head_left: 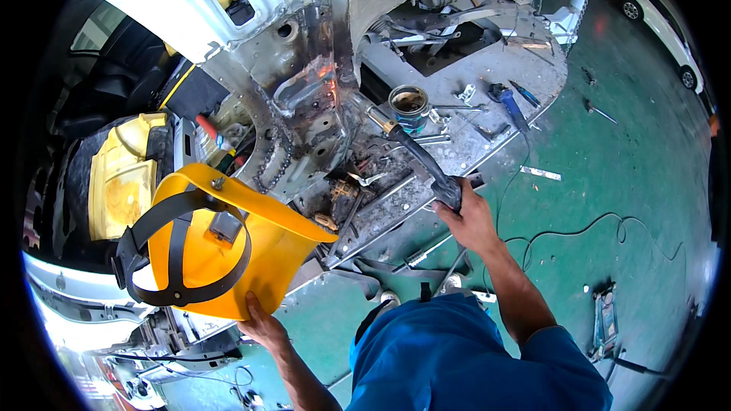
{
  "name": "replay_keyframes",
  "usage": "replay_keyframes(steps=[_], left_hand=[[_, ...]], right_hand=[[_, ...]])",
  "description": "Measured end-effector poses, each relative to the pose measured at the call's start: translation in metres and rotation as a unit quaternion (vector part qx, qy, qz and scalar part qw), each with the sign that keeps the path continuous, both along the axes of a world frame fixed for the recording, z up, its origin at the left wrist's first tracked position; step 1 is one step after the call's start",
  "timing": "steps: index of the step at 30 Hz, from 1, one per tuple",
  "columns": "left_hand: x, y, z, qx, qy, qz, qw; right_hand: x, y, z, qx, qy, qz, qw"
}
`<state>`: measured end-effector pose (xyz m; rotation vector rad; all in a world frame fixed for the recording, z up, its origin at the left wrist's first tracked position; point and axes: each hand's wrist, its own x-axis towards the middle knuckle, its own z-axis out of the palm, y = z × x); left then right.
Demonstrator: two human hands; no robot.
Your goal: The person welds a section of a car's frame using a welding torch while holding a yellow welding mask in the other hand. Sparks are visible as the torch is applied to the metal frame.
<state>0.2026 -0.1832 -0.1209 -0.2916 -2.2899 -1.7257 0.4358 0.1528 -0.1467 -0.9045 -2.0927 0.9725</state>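
My left hand (263,325) grips the lower edge of a yellow welding mask (278,247), whose inner side with a black head strap (177,255) faces me. In my right hand (470,218) is a black-handled welding torch (426,158), fingers wrapped round its grip. The torch's metal nozzle (365,106) points up and left toward the bare, scorched car body panel (304,118). A short seam (332,91) on that panel glows orange. Rows of weld spots run along the panel's left edge.
On the metal platform (525,68) beside the body stand an open can (409,100) and a blue power tool (508,106). A brown-bodied tool (344,189) lies nearer. A cable (567,236) curls over the green floor, near a jack (605,320). A white car (647,7) is at far right.
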Motion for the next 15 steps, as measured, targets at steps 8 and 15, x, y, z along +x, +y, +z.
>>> replay_keyframes(steps=[8,15], left_hand=[[0.013,0.017,0.006,-0.018,-0.009,-0.018,1.0],[0.026,0.051,0.027,-0.006,0.007,-0.069,0.998]], right_hand=[[-0.017,0.006,0.004,-0.019,-0.028,0.014,0.999],[-0.024,0.009,0.003,0.008,0.016,0.028,0.999]])
